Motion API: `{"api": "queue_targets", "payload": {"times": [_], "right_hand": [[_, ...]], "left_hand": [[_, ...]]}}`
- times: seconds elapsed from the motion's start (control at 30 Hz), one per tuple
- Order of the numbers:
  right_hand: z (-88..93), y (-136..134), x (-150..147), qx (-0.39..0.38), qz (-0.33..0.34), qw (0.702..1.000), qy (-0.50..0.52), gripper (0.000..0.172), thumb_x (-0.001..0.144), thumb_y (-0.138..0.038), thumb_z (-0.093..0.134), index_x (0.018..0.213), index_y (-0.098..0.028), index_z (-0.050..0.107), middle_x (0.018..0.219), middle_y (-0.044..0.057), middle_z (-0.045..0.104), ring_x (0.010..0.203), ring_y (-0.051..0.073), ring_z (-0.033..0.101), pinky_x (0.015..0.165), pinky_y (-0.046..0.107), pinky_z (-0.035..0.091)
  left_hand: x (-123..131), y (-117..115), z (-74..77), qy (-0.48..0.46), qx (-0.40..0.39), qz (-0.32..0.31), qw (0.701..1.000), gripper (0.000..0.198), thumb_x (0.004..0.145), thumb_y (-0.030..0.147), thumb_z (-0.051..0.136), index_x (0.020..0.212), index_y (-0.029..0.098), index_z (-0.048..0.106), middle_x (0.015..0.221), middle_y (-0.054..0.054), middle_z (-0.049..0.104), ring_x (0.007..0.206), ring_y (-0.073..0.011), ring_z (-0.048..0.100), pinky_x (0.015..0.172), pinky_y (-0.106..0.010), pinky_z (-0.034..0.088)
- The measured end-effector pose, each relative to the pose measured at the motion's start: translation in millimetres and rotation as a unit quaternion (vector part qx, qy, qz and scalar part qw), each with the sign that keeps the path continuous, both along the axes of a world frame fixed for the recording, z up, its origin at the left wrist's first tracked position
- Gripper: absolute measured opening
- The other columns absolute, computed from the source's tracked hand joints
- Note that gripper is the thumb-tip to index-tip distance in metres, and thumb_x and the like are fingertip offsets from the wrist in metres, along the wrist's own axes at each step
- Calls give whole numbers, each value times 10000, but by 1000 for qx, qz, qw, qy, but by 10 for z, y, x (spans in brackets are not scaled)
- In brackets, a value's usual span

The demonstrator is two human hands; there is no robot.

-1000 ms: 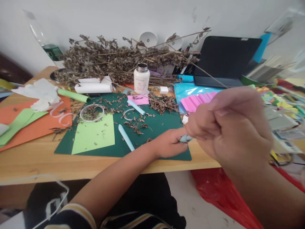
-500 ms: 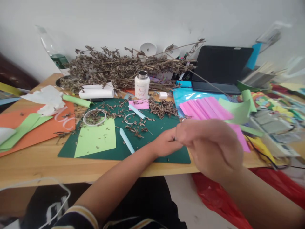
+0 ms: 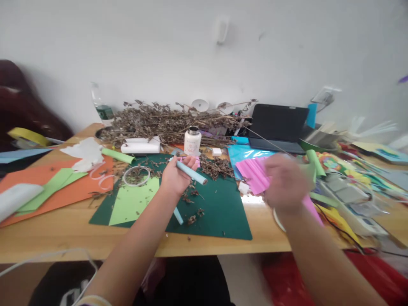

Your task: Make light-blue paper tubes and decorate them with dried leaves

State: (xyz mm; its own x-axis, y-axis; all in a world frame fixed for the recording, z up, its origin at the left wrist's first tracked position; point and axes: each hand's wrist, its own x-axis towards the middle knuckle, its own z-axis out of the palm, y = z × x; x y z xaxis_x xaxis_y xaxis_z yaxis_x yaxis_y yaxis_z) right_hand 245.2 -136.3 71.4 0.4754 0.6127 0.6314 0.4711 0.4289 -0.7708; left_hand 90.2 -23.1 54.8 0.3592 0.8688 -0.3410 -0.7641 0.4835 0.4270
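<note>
My left hand [image 3: 176, 177] is closed around a light blue rolled paper tube [image 3: 193, 173] over the dark green cutting mat [image 3: 219, 212]. A second light blue tube [image 3: 178, 216] lies on the mat just below my wrist. My right hand [image 3: 285, 183] is blurred by motion above the pink folded paper [image 3: 251, 173] at the mat's right edge; its fingers cannot be made out. Crumbled dried plant bits [image 3: 216, 166] are scattered on the mat.
A heap of dried branches [image 3: 165, 122] lies at the back with a white bottle [image 3: 192, 141] in front. A tape ring [image 3: 136, 175], light green sheet [image 3: 134, 202] and orange paper [image 3: 73, 191] sit left. A black tablet [image 3: 277, 125] and coloured clutter fill the right.
My left hand left the mat's front right edge, moved back and left, and picked up a blue tube. My right hand moved right toward the pink paper. The view tilted up.
</note>
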Motion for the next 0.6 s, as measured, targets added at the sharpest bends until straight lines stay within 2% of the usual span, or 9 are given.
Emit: {"api": "queue_targets", "payload": {"times": [0.07,0.13,0.17,0.23,0.27,0.33,0.43,0.5,0.6], "right_hand": [[-184,89,-4,-71,95,968,-221,214,765,-284,457,719,-126,594,611,7,523,599,104,482,609,273,420],[-425,155,-63,-156,153,859,-463,221,766,-273,436,690,-147,602,605,40,533,639,148,489,598,298,384],[-542,177,-104,-189,157,806,-538,245,786,-258,390,711,-154,598,620,53,541,644,160,489,598,316,370],[-715,198,-189,-232,154,765,-580,253,799,-269,359,767,-167,589,682,70,563,692,185,501,620,341,364],[-755,200,-226,-243,156,769,-570,245,797,-293,366,821,-175,580,738,77,576,738,199,506,648,356,365],[-730,197,-287,-239,164,812,-507,287,783,-347,392,977,-182,523,889,95,575,858,223,495,726,381,363],[-497,182,-375,-196,203,885,-371,458,767,-391,413,1168,-178,350,1028,104,533,938,203,480,782,352,378],[-299,167,-443,-177,257,886,-342,509,755,-395,438,1206,-207,296,996,72,553,869,172,516,750,319,406],[-85,140,-530,-182,296,852,-392,437,743,-376,470,1150,-231,400,900,40,597,797,166,540,701,310,422]], "left_hand": [[-169,60,66,-5,-24,36,999,211,820,215,305,651,140,409,661,-47,576,563,-117,588,509,-243,483],[-291,55,104,-16,-27,41,999,203,816,195,313,650,134,412,649,-42,573,506,-91,568,472,-208,470],[-333,36,116,-21,-25,38,999,207,816,192,312,645,132,412,639,-39,569,488,-83,559,461,-199,465],[-380,-13,134,-25,-23,35,999,217,818,194,304,637,132,406,617,-31,559,466,-74,545,446,-188,455],[-389,-39,141,-22,-21,32,999,217,817,195,303,637,133,405,611,-26,554,457,-71,538,439,-184,450],[-389,-84,151,-2,-17,28,999,199,812,197,313,647,138,409,597,-16,542,434,-66,519,420,-178,434],[-365,-135,148,42,-5,15,999,164,803,206,331,672,149,412,567,1,517,396,-65,484,388,-176,405],[-343,-164,138,59,6,3,998,154,803,212,328,679,159,402,542,13,495,378,-68,464,369,-177,386],[-312,-212,122,68,30,-19,997,140,802,214,323,685,169,384,516,33,460,356,-63,429,349,-170,358]]}}
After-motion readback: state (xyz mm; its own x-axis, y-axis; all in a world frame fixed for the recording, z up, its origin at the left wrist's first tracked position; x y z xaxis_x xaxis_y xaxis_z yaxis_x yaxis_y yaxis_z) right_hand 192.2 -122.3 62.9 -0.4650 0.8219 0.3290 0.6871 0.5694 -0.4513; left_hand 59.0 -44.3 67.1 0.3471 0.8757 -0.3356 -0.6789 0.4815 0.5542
